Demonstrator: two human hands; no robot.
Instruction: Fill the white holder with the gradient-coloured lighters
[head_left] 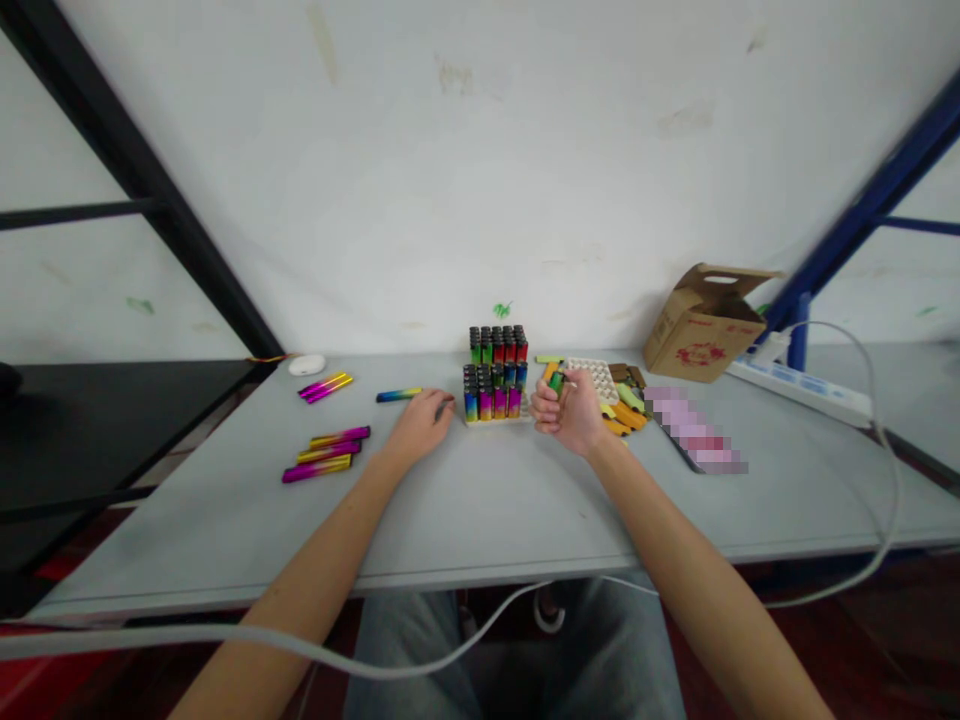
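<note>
We distinguish magenta-to-gold lighters (pixel 330 453) at left, a green-and-red far row (pixel 497 352), and a red-printed brown carton (pixel 697 342) at right.

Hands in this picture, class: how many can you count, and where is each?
2: the left hand is left of the upright cylinders; the right hand is to their right, holding a green cylinder.

The right grip (pixel 571 412) conceals part of the green lighter (pixel 556 382). The left grip (pixel 424 422) hides its own palm; contents cannot be determined. Phone (pixel 694 430) screen: blurred. Box (pixel 694 335) lettering: illegible. Cable (pixel 390 673): cut off at left edge.
</note>
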